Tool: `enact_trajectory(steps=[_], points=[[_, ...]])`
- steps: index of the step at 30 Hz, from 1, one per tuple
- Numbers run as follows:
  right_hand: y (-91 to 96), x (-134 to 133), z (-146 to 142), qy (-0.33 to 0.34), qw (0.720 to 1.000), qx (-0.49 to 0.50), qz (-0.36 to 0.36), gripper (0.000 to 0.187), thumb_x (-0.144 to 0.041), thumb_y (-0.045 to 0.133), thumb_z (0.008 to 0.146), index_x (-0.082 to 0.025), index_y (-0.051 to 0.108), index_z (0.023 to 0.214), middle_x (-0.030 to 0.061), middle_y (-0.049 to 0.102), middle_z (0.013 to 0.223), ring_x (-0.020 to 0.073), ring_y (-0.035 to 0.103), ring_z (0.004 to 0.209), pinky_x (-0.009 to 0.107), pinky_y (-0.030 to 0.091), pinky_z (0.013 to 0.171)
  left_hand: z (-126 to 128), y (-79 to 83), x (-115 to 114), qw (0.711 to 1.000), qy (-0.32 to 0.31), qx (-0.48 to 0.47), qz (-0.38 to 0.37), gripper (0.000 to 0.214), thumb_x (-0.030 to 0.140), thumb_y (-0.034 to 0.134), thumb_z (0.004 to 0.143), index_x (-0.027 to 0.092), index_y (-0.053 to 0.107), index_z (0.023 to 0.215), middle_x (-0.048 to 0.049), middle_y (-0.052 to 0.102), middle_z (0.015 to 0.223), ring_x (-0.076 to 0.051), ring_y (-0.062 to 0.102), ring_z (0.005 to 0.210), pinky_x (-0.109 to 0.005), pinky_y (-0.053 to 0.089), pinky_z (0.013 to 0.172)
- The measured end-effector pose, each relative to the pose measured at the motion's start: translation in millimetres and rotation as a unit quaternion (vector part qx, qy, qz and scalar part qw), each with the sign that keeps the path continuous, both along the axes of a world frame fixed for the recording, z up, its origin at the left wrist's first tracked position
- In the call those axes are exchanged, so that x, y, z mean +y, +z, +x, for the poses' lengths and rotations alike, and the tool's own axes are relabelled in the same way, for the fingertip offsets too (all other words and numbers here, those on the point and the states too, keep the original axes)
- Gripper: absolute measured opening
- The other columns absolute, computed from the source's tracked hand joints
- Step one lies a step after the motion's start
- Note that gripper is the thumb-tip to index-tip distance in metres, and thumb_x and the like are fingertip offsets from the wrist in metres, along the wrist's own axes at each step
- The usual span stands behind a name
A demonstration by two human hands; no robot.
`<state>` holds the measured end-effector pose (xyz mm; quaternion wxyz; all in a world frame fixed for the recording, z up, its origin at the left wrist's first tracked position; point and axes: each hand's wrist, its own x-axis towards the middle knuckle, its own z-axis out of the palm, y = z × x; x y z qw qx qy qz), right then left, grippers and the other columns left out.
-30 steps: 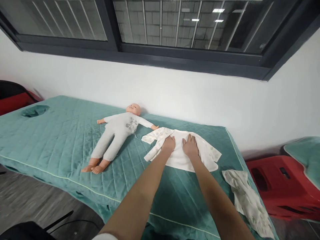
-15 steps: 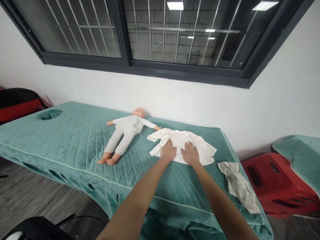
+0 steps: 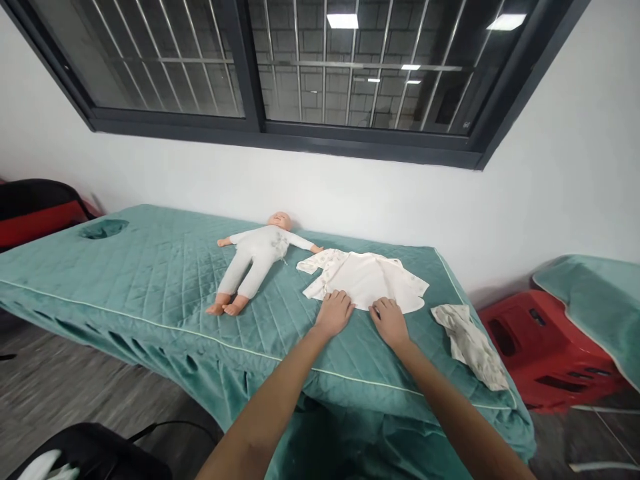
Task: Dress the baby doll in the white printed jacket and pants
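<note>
Left hand (image 3: pixel 335 315) and right hand (image 3: pixel 391 320) placed at near hem of white shirt (image 3: pixel 370 272), spread on green bed (image 3: pixel 165 267).
Hands are held apart, fingers bent over the hem; whether cloth is pinched can't be told. Crumpled cloth (image 3: pixel 470 343) is left just right of the shirt, nearer side. Red plastic item (image 3: pixel 550 353) stands farther right, partly draped. Shirt is laid flat, likely to keep fabric even. Doll (image 3: pixel 257 245) is laid face-up left of it, probably for room. No filled container made out.
</note>
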<state>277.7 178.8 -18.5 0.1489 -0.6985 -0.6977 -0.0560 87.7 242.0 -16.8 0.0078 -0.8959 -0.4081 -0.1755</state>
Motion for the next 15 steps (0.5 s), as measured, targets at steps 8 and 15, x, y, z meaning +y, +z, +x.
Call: enact_trajectory(steps=[8,15], points=[[3.3,12,3,-0.001,0.999,-0.046,-0.004,0.039,-0.034,0.033,0.104,-0.019,0.065,0.087,0.0076,0.071,0.090,0.0208,0.062,0.090,0.031,0.037,0.083,2,-2.9,4,0.999,0.045,-0.014,0.004,0.038,0.036,0.032,0.103,0.017,0.064,0.097,-0.0100,0.066,0.101,-0.025,0.056,0.102,-0.043,0.040,0.090],[-2.8,16,12,-0.013,0.999,-0.042,-0.033,0.042,-0.040,0.036,0.102,-0.020,0.066,0.080,0.0069,0.073,0.080,0.0188,0.066,0.078,0.028,0.031,0.064,4,-6.2,7,0.998,0.039,-0.048,-0.007,0.040,0.035,0.030,0.103,0.018,0.064,0.092,-0.0098,0.066,0.096,-0.025,0.058,0.098,-0.042,0.042,0.088]])
